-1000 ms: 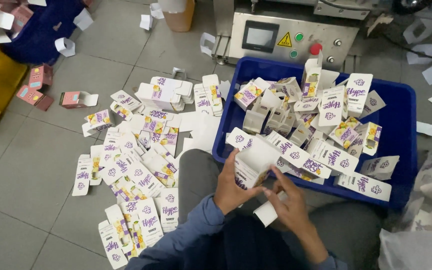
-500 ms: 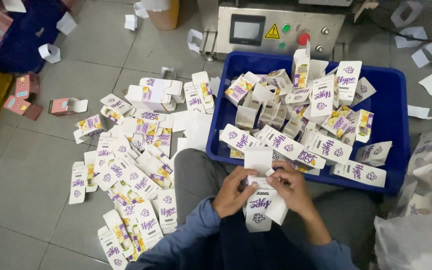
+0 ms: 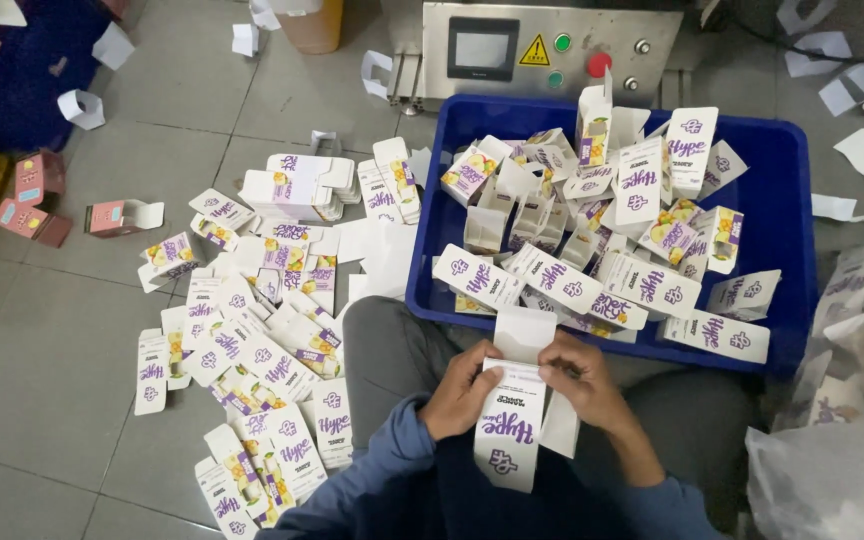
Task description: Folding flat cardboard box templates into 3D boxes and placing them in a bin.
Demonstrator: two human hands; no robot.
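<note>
A flattened white carton with purple print (image 3: 508,425) lies over my lap, one end flap raised toward the bin. My left hand (image 3: 459,390) grips its left edge and my right hand (image 3: 580,380) grips its right edge near the top fold. Just beyond my hands stands a blue plastic bin (image 3: 792,220) heaped with several folded-up cartons of the same kind (image 3: 612,220). To my left, several flat unfolded cartons (image 3: 262,350) are spread over the grey tiled floor.
A steel machine panel (image 3: 552,45) with a small screen and coloured buttons stands behind the bin. Pink cartons (image 3: 37,200) lie at far left near a dark blue bin (image 3: 22,90). Crumpled clear plastic (image 3: 842,400) sits at right. White scraps litter the floor.
Both hands have drawn the carton down from the bin's edge onto my lap and flattened it out; its printed face now points up.
</note>
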